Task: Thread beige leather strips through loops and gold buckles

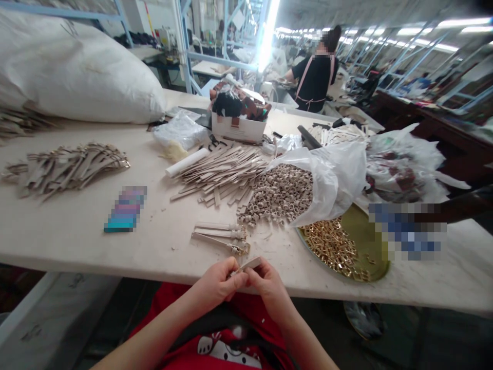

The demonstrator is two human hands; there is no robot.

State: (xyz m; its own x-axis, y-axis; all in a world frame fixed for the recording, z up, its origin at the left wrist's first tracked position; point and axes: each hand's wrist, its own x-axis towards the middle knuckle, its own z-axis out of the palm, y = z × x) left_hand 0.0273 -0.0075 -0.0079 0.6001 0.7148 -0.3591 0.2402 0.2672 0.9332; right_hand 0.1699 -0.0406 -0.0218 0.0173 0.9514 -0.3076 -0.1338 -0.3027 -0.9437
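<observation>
At the table's front edge my left hand (pixel 221 281) and my right hand (pixel 267 282) meet, both closed on one beige strap (pixel 251 264). Its lower part is hidden by my fingers. Just beyond them lie a few beige straps with gold buckles (pixel 221 234), side by side. Behind these is a heap of loose flat straps (pixel 227 172). A pile of small beige loops (pixel 283 192) spills from a clear plastic bag (pixel 337 177). To the right, gold buckles (pixel 331 244) fill part of a round olive tray (pixel 367 236).
Bundled straps (pixel 73 169) lie on the left, near a blurred-out phone-like object (pixel 126 209). A big white sack (pixel 77 67) stands behind. At the back are a filled white box (pixel 239 127) and a plastic bag of scraps (pixel 408 164). Another person (pixel 316 77) works beyond the table.
</observation>
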